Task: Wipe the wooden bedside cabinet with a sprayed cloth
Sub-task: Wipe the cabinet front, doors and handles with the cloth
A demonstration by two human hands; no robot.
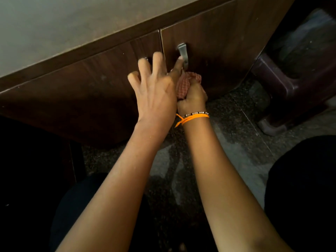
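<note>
At the cabinet (pixel 218 33) doors: handle being wiped.
The right hand (pixel 192 99) clenches the checked cloth (pixel 185 82) just below the right door's metal handle (pixel 182 52); the left hand (pixel 156 91), fingers spread, touches that handle with its thumb, probably to steady the door.

No text, label, brand, number or sign can be read anywhere in this view. The cabinet doors (pixel 218 42) carry only wood grain, and the beads on the wrist bracelet (pixel 197 113) are too small to show letters.
</note>
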